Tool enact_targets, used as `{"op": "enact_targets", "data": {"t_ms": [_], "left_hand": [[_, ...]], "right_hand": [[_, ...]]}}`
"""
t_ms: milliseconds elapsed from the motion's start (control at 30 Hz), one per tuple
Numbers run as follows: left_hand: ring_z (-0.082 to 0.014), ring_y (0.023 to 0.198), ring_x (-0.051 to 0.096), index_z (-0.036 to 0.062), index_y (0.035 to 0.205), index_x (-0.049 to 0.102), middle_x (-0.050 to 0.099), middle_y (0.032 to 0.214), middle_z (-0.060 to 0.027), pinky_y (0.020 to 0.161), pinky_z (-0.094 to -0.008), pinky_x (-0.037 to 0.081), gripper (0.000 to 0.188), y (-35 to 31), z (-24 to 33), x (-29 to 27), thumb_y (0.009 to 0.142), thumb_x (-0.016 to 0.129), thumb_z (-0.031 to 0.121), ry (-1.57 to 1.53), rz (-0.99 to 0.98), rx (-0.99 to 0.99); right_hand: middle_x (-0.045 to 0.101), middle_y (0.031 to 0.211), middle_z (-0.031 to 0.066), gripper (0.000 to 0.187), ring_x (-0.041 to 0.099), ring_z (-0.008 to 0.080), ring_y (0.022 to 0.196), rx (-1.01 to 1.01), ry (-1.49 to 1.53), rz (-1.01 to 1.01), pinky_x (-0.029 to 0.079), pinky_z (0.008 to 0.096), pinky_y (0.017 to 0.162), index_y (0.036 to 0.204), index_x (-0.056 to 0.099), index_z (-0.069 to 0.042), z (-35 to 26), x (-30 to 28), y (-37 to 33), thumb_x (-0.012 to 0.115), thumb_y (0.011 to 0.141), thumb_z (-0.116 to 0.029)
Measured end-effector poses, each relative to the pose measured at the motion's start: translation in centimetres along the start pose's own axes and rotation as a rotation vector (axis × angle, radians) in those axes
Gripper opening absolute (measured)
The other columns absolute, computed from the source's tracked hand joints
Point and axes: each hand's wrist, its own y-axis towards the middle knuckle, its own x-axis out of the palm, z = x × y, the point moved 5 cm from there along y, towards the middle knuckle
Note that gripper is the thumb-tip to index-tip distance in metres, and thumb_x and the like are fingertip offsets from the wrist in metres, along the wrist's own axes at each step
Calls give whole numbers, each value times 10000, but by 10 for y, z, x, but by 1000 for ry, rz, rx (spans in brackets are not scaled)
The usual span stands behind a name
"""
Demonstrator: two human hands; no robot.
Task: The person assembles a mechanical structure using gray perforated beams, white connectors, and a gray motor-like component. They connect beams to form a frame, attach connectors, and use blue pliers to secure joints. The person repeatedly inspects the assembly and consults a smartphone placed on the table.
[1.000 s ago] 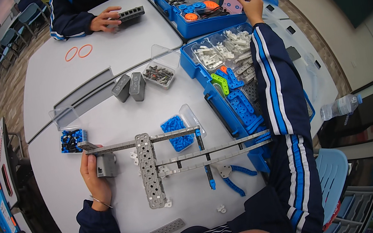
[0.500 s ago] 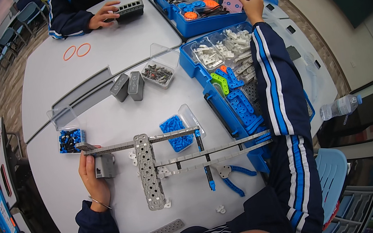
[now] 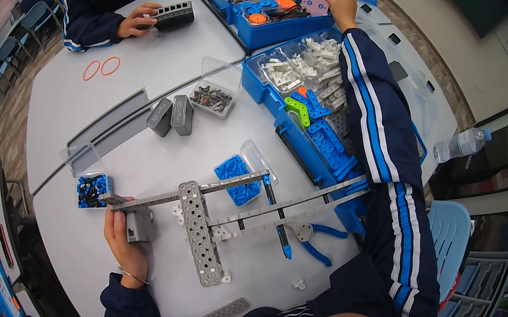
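Note:
My left hand is closed around the left end of a plastic building-kit frame, beside a grey block under its long beam. The frame has a wide perforated crossbar, two long thin beams running right, and a black rod with blue ends. My right hand is stretched far forward. Its fingertips are slightly apart at the screen of a pink-lit phone, which leans in a blue case. Blue-handled pliers lie by the frame, partly under the rod.
Under my right arm stands an open blue case of white, grey and blue parts. Small boxes hold blue pins, dark pins and mixed pins. Another person's hand touches a dark grey block. A bottle is at right.
The picture on the phone screen has changed, and my right fingertips have shifted slightly on it. The whole view has drifted a little; my left hand keeps its hold on the frame.

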Motion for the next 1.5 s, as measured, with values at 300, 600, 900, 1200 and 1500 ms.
{"op": "enact_targets", "data": {"t_ms": [300, 600, 900, 1200, 1500], "left_hand": [[-112, 838, 594, -12, 1157, 614, 639, 970, -51, 770, -252, 484, 362, 3, -1, 1, 1022, 456, 285, -9, -48, -19], [-127, 845, 603, 8, 1166, 601, 644, 973, -65, 762, -258, 485, 357, 3, -3, 0, 1021, 451, 298, -4, -55, -24], [-123, 862, 596, 18, 1172, 600, 630, 963, -56, 779, -253, 471, 372, 0, 0, -1, 1022, 450, 323, 23, -43, -27], [-122, 875, 626, -21, 1196, 604, 653, 1040, -61, 786, -270, 516, 296, 14, -3, -1, 1016, 522, 199, -124, -2, -31], [-126, 889, 681, -29, 1115, 664, 725, 984, -80, 839, -242, 508, 307, 29, 4, 4, 1033, 534, 237, -193, -139, 105]], "right_hand": [[643, 994, 98, 348, 658, 276, 849, 15, 39, 9, 525, 382, 771, 1125, 747, -292, 4, 3, 0, 796, 781, -267], [636, 1069, 105, 350, 714, 230, 842, 45, -14, -53, 556, 328, 735, 1154, 748, -282, 6, 4, 1, 800, 810, -246], [579, 1228, 150, 519, 673, 247, 984, 13, 307, 41, 564, 348, 812, 1328, 655, -262, 4, 0, 6, 746, 820, -208], [663, 1090, 159, 729, 652, 189, 863, 341, 455, 15, 529, 324, 778, 1466, 351, -15, 74, 34, 7, 695, 848, -189], [649, 1166, 139, 705, 644, 212, 1021, 449, 507, -282, 539, 336, 852, 1396, 457, 61, 151, 75, 35, 797, 856, -240]]}}
